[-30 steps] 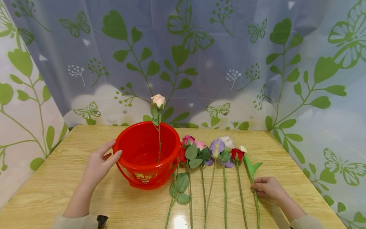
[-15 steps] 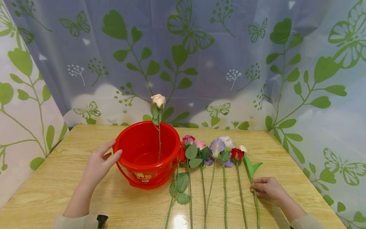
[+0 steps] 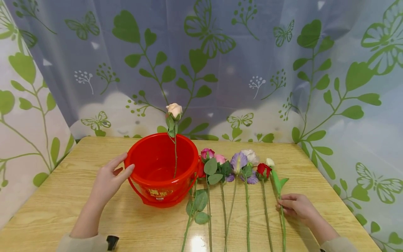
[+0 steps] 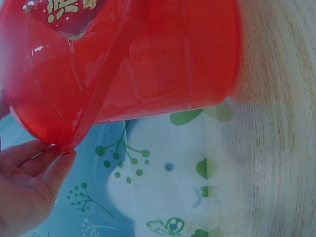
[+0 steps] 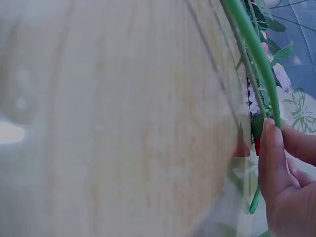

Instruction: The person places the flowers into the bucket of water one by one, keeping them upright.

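A red plastic bucket (image 3: 148, 190) stands on the table, with a cream rose (image 3: 174, 111) upright in it, leaning on the near wall. My left hand (image 3: 107, 182) holds its left rim. In the left wrist view, thumb and fingers (image 4: 29, 182) pinch the rim by the bucket handle's (image 4: 106, 74) end. My right hand (image 3: 296, 207) pinches the green stem of a white tulip (image 3: 269, 162) at the right of the flower row. In the right wrist view the tulip stem (image 5: 261, 59) runs between thumb and fingers. A red rose (image 3: 263, 170) lies just left of the tulip.
Several flowers lie side by side on the wooden table (image 3: 315, 175): a magenta rose (image 3: 207, 153), a pink one (image 3: 220, 159), a purple iris (image 3: 238, 162) and a white bloom (image 3: 250, 156). Behind stands a curtain (image 3: 230, 87) printed with leaves and butterflies.
The tulip's head has shifted slightly right and up with my right hand's pinch. The red rose beside it has moved a little to the right. My left hand and the bucket stay put.
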Available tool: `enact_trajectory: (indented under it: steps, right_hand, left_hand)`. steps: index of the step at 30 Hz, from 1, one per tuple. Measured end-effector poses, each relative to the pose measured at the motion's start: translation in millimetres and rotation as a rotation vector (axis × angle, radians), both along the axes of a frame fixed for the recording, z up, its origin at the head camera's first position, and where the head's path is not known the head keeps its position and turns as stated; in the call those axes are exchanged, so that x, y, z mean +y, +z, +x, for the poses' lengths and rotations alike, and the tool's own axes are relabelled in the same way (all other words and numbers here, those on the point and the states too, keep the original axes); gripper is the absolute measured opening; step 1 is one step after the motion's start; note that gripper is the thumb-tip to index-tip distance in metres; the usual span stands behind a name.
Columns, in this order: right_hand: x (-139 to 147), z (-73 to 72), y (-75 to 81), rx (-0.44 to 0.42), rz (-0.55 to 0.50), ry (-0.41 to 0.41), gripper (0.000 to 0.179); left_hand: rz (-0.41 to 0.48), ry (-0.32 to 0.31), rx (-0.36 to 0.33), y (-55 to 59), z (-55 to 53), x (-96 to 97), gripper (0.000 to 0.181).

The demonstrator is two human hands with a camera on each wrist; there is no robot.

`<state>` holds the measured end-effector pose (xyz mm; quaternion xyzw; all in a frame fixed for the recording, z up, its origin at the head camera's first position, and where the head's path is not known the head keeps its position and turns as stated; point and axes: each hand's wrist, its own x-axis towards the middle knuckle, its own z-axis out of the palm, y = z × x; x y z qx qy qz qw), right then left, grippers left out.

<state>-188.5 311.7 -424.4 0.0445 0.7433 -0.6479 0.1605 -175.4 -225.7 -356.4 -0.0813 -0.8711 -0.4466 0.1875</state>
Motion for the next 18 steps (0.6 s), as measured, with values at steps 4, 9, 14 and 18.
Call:
enact_trajectory:
  steps: [4, 9, 14, 18]
  right_hand:
    - [1.0, -0.1, 3.0, 0.025, 0.009, -0.012, 0.029]
    - [1.2, 0.1, 8.4, 0.052, 0.026, -0.034, 0.028]
    - [-0.4, 0.7, 14.7, 0.051, 0.021, -0.054, 0.034]
    - [-3.2, 1.0, 19.8, 0.051, 0.042, -0.068, 0.045]
  left_hand:
    - [0.0, 0.0, 0.001, -0.1, 0.1, 0.3, 0.052]
    - [0.004, -0.003, -0.002, 0.9, 0.7, 0.8, 0.052]
    - [0.006, -0.004, -0.007, 0.8, 0.5, 0.7, 0.052]
    - [0.005, -0.007, -0.009, 0.5, 0.1, 0.5, 0.052]
